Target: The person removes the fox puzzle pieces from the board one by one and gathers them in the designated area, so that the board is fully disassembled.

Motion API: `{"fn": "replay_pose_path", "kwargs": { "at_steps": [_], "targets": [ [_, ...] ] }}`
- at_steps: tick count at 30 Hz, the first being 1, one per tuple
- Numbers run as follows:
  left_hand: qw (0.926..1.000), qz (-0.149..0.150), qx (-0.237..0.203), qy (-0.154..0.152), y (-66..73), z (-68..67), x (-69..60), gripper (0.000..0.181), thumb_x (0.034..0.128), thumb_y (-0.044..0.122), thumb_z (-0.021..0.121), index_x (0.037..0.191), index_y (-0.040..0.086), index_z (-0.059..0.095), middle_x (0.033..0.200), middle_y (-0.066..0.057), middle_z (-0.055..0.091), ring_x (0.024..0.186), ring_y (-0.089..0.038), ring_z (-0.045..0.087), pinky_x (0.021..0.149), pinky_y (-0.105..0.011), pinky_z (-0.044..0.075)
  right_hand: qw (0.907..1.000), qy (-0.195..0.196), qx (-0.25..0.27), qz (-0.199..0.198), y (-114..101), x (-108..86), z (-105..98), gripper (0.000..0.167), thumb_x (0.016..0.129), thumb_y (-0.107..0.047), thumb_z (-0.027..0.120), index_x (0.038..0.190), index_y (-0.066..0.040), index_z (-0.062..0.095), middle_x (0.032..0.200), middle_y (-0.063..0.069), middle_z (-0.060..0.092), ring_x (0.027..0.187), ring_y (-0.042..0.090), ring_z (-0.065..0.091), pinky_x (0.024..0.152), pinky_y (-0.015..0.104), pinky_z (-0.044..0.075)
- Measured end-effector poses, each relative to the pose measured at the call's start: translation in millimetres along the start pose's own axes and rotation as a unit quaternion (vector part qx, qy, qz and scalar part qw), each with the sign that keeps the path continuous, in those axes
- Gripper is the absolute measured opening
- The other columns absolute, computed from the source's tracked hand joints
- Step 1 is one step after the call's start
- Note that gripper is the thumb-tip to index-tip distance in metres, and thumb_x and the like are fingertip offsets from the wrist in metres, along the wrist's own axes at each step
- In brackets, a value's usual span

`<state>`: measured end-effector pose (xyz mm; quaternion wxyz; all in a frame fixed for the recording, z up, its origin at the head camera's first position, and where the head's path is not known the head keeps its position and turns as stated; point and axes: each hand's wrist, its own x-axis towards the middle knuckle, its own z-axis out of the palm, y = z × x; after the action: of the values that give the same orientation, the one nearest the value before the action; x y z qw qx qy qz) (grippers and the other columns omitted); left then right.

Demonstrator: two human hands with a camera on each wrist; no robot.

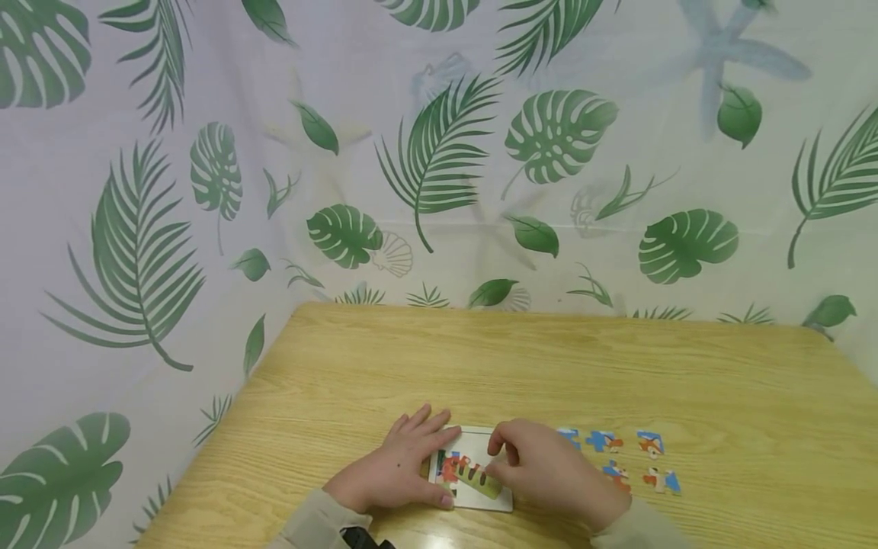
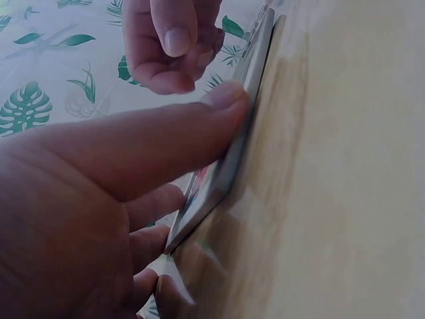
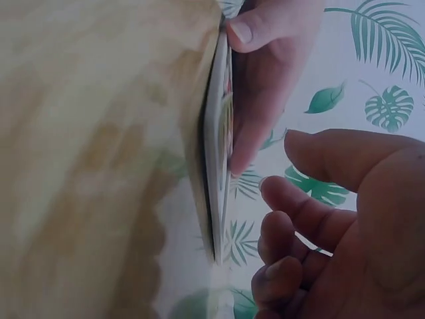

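Note:
A small white puzzle tray lies on the table with several joined jigsaw pieces in its left part. A yellow-green section with dark stripes lies slanted in it. My left hand holds the tray at its left side, thumb at the near edge and forefinger at the far edge. Over the tray's right side hovers my right hand, fingers bent. In the right wrist view, a gap shows between that hand's thumb and forefinger, with nothing visible between them.
Several loose jigsaw pieces in blue, orange and white lie right of the right hand, some partly behind it. The wooden table meets a leaf-patterned cloth at the back and left. A black object is at the left cuff.

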<state>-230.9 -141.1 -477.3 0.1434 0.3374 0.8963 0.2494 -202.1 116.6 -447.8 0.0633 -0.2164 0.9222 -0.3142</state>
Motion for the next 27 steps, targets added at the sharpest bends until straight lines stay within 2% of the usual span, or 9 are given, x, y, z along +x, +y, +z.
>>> {"fn": "replay_pose_path", "kwargs": {
  "at_steps": [8, 15, 20, 27],
  "targets": [
    [0.9999, 0.001, -0.010, -0.001, -0.3, -0.4, -1.6, 0.096, 0.0798, 0.060, 0.077, 0.158, 0.020, 0.039, 0.168, -0.005, 0.018, 0.154, -0.034, 0.004, 0.119, -0.062, 0.002, 0.9996, -0.021, -0.018, 0.009, -11, 8.8, 13, 0.022, 0.085, -0.034, 0.077, 0.095, -0.018, 0.065, 0.071, -0.007, 0.052, 0.059, 0.010, 0.047, 0.054, 0.030, 0.040],
    [0.9999, 0.008, -0.010, 0.000, 0.9, -1.3, -1.9, 0.095, 0.0801, 0.058, 0.078, 0.158, 0.020, 0.039, 0.168, -0.006, 0.018, 0.154, -0.034, 0.004, 0.119, -0.061, 0.003, 0.9988, -0.019, -0.040, 0.019, -15, 12.9, 24, 0.023, 0.073, -0.032, 0.078, 0.085, -0.021, 0.061, 0.074, -0.009, 0.053, 0.060, 0.010, 0.048, 0.052, 0.031, 0.041],
    [1.0000, 0.001, -0.004, 0.000, 0.0, -1.3, -0.9, 0.096, 0.0792, 0.059, 0.079, 0.158, 0.021, 0.039, 0.168, -0.005, 0.018, 0.154, -0.033, 0.005, 0.119, -0.060, 0.003, 0.9988, -0.014, -0.046, 0.002, -13, 10.6, 24, 0.019, 0.072, -0.025, 0.077, 0.081, -0.022, 0.061, 0.075, -0.009, 0.053, 0.061, 0.010, 0.047, 0.052, 0.031, 0.040],
    [0.9999, -0.005, -0.009, -0.001, 0.0, -1.4, -0.8, 0.095, 0.0791, 0.058, 0.079, 0.158, 0.021, 0.040, 0.167, -0.005, 0.019, 0.154, -0.033, 0.005, 0.120, -0.060, 0.002, 0.9977, -0.027, -0.052, -0.036, -12, 7.7, 23, 0.017, 0.075, -0.025, 0.075, 0.080, -0.024, 0.059, 0.074, -0.011, 0.052, 0.060, 0.007, 0.046, 0.055, 0.027, 0.041]
  ]
}}
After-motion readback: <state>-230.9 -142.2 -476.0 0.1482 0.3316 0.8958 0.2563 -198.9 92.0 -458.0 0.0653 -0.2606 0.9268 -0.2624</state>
